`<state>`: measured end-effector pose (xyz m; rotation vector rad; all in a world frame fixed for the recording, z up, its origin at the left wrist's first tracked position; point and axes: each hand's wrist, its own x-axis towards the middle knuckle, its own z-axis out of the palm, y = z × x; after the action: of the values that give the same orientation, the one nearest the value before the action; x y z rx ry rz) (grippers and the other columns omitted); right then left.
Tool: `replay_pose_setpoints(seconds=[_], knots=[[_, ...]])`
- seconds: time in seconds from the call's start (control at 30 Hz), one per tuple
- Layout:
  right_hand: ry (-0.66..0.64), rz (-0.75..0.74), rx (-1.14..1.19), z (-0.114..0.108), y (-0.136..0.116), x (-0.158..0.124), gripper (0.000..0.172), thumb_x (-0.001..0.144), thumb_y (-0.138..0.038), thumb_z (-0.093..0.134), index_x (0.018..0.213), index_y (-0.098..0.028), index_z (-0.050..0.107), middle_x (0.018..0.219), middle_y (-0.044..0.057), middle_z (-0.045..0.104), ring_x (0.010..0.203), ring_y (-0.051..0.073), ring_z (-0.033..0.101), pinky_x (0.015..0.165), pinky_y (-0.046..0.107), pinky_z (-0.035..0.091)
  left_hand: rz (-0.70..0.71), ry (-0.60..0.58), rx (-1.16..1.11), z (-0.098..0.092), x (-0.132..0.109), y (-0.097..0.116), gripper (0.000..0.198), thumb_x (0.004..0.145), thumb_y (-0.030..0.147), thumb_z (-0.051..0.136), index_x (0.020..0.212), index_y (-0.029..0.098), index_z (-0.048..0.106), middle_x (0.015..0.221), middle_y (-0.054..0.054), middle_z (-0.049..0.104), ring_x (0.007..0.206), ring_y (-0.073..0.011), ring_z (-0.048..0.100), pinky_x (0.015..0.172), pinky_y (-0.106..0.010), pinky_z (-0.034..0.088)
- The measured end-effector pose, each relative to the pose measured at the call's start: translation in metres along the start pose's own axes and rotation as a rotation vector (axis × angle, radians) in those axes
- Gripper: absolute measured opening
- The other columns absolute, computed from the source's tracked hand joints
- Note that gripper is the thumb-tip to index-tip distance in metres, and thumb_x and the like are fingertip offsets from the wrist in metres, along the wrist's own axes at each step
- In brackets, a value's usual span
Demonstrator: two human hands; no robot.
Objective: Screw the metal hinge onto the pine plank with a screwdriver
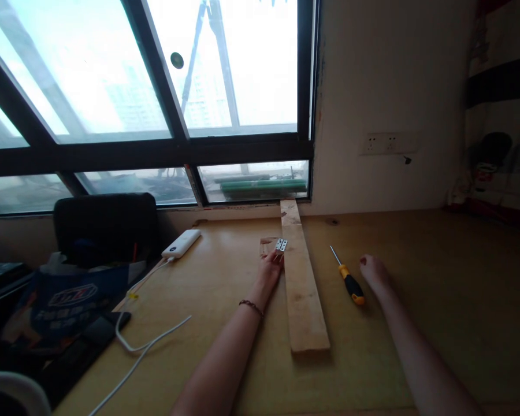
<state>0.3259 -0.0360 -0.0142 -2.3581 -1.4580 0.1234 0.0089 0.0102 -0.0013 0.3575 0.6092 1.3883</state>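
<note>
My left hand (270, 267) is closed with its fingertips on a small silver metal hinge (281, 245) that has dark screw holes. The hinge lies against the left edge of a long wooden board (304, 289), over a small piece of wood (267, 245). To the right of the board, a screwdriver (350, 283) with a yellow and black handle rests on the table, its tip pointing away from me. My right hand (373, 270) is beside it with curled fingers; whatever may be inside them is hidden.
The wooden table (225, 323) reaches the window wall. On its left side lie a white power bank (182, 244) and a white cable (151, 342). A black chair (106, 222) and a blue bag (69, 306) stand beyond the left edge. Wall sockets (390, 143) are at the back right.
</note>
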Motion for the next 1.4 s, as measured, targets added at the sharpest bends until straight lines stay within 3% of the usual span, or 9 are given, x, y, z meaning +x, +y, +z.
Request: replay_pose_setpoints(seconds=[0.17,0.5,0.77,0.93,1.07,1.23,1.4], knots=[[0.010,0.001,-0.048,0.002,-0.002,-0.001,0.027,0.079,-0.017,0.042,0.096,-0.016,0.064,0.091,0.013,0.065,0.086,0.021,0.061,0.067,0.027,0.042,0.012,0.020,0.047,0.000,0.003,0.000,0.006,0.074,0.017,0.056,0.076,0.013,0.060,0.076,-0.007,0.066,0.068,-0.0130,0.061,0.068,-0.025,0.048],[0.070,-0.037,-0.062,0.000,-0.004,-0.002,0.027,0.079,-0.017,0.042,0.095,-0.016,0.064,0.091,0.013,0.063,0.085,0.023,0.058,0.073,0.030,0.040,0.065,0.024,0.093,-0.007,0.008,-0.002,0.010,0.063,0.008,0.060,0.068,0.014,0.053,0.065,-0.001,0.061,0.058,-0.0091,0.057,0.060,-0.022,0.044],[0.253,-0.267,0.227,-0.011,-0.022,-0.013,0.019,0.079,-0.019,0.046,0.087,-0.015,0.062,0.088,0.008,0.062,0.082,0.017,0.056,0.075,0.026,0.040,0.099,-0.027,0.172,-0.003,0.003,0.002,0.018,0.060,0.011,0.064,0.076,0.015,0.055,0.076,-0.002,0.063,0.064,-0.0099,0.058,0.062,-0.022,0.044],[0.334,-0.380,0.570,-0.026,-0.067,-0.050,0.020,0.079,-0.032,0.049,0.085,-0.017,0.061,0.086,0.007,0.064,0.078,0.017,0.056,0.072,0.026,0.042,0.099,0.007,0.180,-0.001,0.001,0.002,0.017,0.060,0.010,0.063,0.075,0.015,0.055,0.072,-0.002,0.063,0.063,-0.0106,0.059,0.060,-0.022,0.044],[0.174,-0.478,0.814,-0.021,-0.128,-0.074,0.023,0.074,-0.038,0.055,0.081,-0.018,0.064,0.079,0.005,0.066,0.068,0.015,0.058,0.062,0.024,0.043,0.102,0.023,0.171,0.000,0.002,0.002,0.021,0.060,0.009,0.063,0.079,0.014,0.056,0.072,-0.002,0.064,0.060,-0.0102,0.058,0.058,-0.021,0.044],[0.085,-0.507,0.950,0.004,-0.195,-0.067,0.019,0.072,-0.033,0.055,0.078,-0.017,0.065,0.074,0.004,0.067,0.064,0.015,0.059,0.061,0.026,0.046,0.105,-0.002,0.141,-0.003,0.003,0.002,0.022,0.057,0.006,0.065,0.077,0.012,0.058,0.069,-0.003,0.064,0.059,-0.0098,0.058,0.058,-0.020,0.045],[0.058,-0.542,0.919,0.021,-0.214,-0.056,0.014,0.071,-0.025,0.054,0.075,-0.019,0.065,0.071,0.002,0.066,0.065,0.015,0.060,0.062,0.025,0.046,0.095,-0.014,0.143,-0.006,0.005,0.001,0.023,0.055,0.006,0.066,0.076,0.012,0.059,0.067,-0.003,0.064,0.058,-0.0097,0.058,0.057,-0.020,0.044]])
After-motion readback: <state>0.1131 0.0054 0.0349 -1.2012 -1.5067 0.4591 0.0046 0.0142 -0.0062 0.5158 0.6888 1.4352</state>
